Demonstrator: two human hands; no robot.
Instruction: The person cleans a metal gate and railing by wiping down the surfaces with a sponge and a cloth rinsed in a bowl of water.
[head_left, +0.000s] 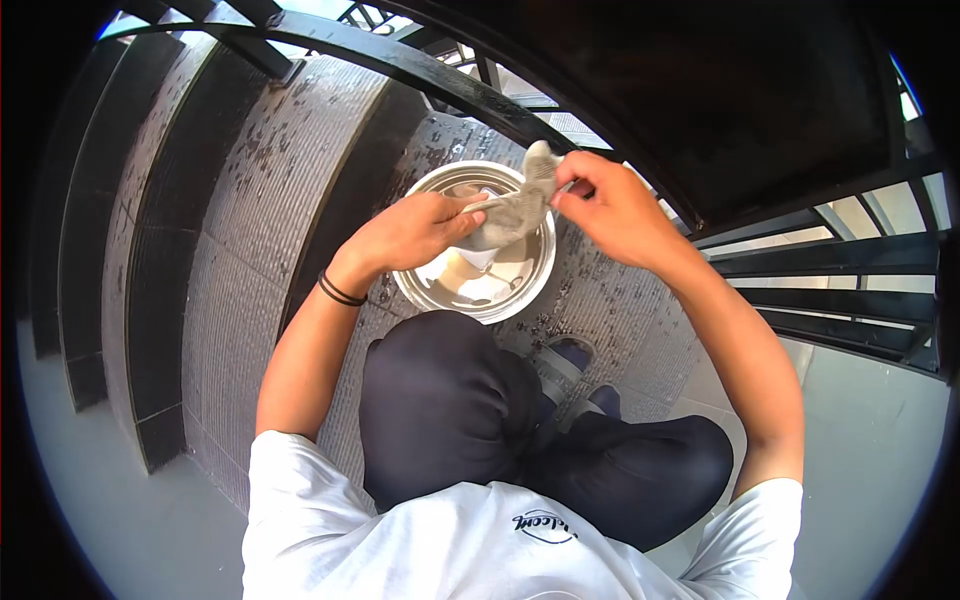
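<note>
A grey-beige cloth item, perhaps a sock (512, 215), is stretched between my two hands above a round, light-coloured basin (548, 262). My left hand (425, 228) pinches its lower left end between thumb and fingers. On the other side, my right hand (605, 205) grips its right edge near the upper end, fingers curled. Shiny liquid (450, 280) lies in the basin, partly hidden by the cloth and my left hand.
Dark-edged, ribbed steps (290, 150) with wet spots rise at the left. Black metal railings (820, 265) and a dark panel (700, 90) stand at the right and top. My knees (440, 400) and sandalled feet (563, 365) are just below the basin.
</note>
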